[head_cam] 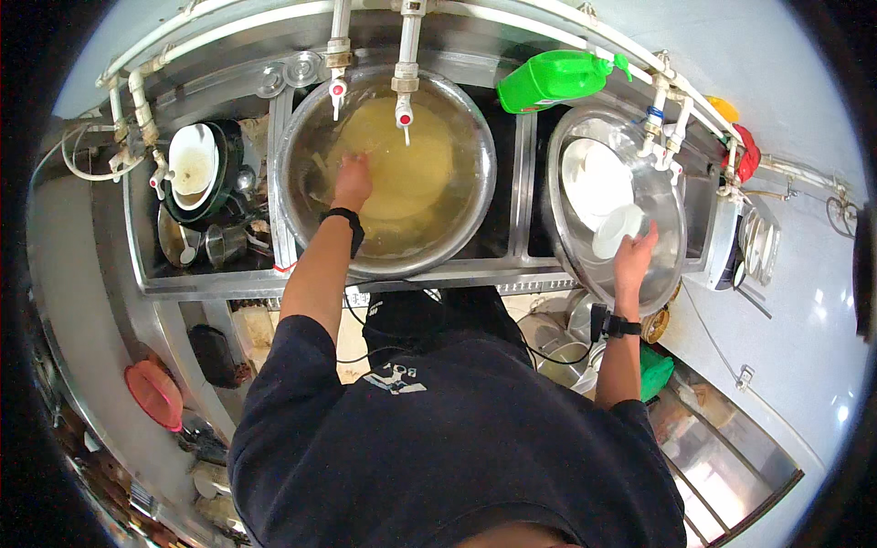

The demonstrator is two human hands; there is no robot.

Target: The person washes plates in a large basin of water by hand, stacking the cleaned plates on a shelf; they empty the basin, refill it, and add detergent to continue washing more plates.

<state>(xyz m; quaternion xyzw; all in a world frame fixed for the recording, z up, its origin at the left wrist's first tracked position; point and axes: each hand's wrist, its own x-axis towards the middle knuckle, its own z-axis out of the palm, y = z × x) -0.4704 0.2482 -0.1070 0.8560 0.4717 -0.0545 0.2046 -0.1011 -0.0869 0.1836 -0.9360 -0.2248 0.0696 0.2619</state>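
Note:
My left hand (pixel 353 179) reaches into a large round metal basin (pixel 486 164) of cloudy yellowish water (pixel 411 178). Its fingers dip under the surface, so what they hold, if anything, is hidden. Off to the right, my right hand (pixel 634 264) grips the near edge of a small white bowl (pixel 616 231). That bowl is inside a second metal basin (pixel 658 274), which sits tilted over the right part of the sink. Larger white dishes (pixel 595 179) lie in the same basin, just beyond the small bowl.
Two taps (pixel 405 113) (pixel 336 92) hang over the water basin. A green plastic jug (pixel 555 79) lies behind, between the basins. Dark pans with a white bowl (pixel 194 164) fill the left sink compartment. More taps (pixel 661 154) overhang the right basin. Pots (pixel 565 353) stand on the floor.

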